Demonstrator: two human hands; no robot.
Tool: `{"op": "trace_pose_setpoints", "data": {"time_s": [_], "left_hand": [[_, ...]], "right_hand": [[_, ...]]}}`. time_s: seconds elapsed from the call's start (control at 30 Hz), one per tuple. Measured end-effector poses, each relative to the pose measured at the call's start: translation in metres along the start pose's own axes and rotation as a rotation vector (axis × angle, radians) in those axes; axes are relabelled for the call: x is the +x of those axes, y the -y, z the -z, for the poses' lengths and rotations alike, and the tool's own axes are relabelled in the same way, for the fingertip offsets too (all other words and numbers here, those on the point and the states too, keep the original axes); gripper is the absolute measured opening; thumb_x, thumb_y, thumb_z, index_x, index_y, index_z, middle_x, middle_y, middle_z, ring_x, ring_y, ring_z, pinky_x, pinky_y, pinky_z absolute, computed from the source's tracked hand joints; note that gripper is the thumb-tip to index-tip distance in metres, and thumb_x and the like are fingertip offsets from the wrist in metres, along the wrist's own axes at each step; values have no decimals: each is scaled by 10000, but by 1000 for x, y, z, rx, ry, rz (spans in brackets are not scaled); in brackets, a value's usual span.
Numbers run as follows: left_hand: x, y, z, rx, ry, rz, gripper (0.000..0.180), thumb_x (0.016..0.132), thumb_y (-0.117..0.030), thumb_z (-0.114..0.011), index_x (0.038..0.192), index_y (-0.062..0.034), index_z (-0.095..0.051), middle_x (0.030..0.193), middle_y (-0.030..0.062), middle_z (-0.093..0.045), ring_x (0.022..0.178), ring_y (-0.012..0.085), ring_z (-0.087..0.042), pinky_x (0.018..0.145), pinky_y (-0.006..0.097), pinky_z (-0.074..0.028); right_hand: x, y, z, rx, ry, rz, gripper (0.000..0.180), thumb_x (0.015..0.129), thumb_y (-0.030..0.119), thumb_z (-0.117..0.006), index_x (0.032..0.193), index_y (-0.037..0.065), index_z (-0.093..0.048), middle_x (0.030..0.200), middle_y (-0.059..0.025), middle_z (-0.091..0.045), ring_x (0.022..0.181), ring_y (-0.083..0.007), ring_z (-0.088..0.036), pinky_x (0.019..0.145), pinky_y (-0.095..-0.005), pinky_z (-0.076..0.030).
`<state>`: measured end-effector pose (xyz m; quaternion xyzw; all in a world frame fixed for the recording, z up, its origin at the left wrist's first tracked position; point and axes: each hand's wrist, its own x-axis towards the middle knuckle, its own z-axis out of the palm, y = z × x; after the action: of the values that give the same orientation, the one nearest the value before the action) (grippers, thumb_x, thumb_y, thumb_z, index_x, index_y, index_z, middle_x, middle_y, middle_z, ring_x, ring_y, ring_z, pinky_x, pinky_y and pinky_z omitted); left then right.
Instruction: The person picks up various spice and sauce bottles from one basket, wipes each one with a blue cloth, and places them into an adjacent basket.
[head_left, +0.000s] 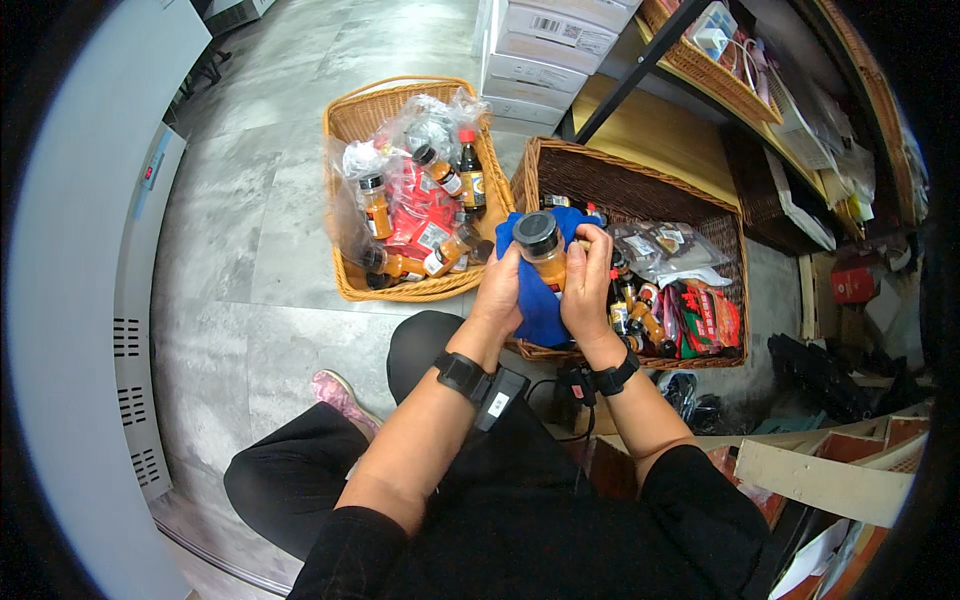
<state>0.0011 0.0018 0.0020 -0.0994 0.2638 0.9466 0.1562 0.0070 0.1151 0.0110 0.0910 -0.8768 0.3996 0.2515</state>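
Observation:
A spice jar (548, 266) with a black lid and orange-brown contents is held upright between my two hands, over the near left corner of the dark brown basket (742, 290). My left hand (499, 292) wraps its left side, with a blue cloth (538, 318) bunched around and beneath the jar. My right hand (587, 288) grips the other side, thumb along the jar. In the lighter wicker basket (338, 125) at left are similar spice jars (376, 207), a dark sauce bottle (470, 180) with a red cap, red packets (420, 218) and clear plastic bags.
The dark basket also holds small bottles, a clear bag of dark food (670, 248) and red-green packets (708, 318). White boxes (545, 45) are stacked behind. A shelf unit (650, 115) stands at right, a white cabinet (80, 250) at left. Grey tiles (230, 230) cover the floor.

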Motion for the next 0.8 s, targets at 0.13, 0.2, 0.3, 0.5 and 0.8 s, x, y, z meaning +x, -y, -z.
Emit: {"op": "trace_pose_setpoints", "data": {"time_s": [0.13, 0.2, 0.3, 0.5, 0.8], "left_hand": [[-2, -4, 5, -43, -36, -35, 268, 895, -218, -509, 1105, -52, -523, 1033, 66, -597, 921, 160, -593, 802, 288, -484], [-2, -5, 5, 6, -92, -25, 253, 894, -201, -512, 1098, -52, -521, 1026, 60, -592, 916, 154, -589, 789, 279, -481], [-1, -3, 1, 26, -118, -116, 240, 887, -180, -520, 1089, -51, -521, 1008, 47, -586, 890, 140, -582, 771, 272, -476], [3, 8, 10, 30, -150, -84, 247, 877, -190, -545, 1073, -43, -519, 962, 44, -585, 830, 137, -582, 726, 271, -485], [9, -7, 30, -174, -337, -212, 475, 894, -448, -441, 1101, -30, -532, 1017, 122, -607, 884, 247, -614, 806, 374, -493]], "right_hand": [[5, 11, -5, 188, 120, 72, 490, 910, 384, -416, 1183, -23, -428, 1190, -205, -408, 1105, -331, -415, 966, -385, -306], [13, 9, -4, 241, 160, 29, 631, 866, 508, -437, 1232, -5, -409, 1230, -228, -381, 1149, -353, -395, 986, -397, -298], [26, 6, 4, 169, 469, 98, 690, 780, 517, -589, 1224, 11, -438, 1233, -197, -394, 1148, -345, -409, 972, -396, -320], [55, -5, -8, 416, 410, -92, 629, 842, 513, -521, 1179, -16, -466, 1158, -137, -444, 1089, -232, -453, 933, -321, -352], [125, -27, -83, 476, 717, -512, 455, 868, 371, -560, 1171, 43, -473, 1057, -58, -569, 916, -122, -541, 748, -284, -465]]}}
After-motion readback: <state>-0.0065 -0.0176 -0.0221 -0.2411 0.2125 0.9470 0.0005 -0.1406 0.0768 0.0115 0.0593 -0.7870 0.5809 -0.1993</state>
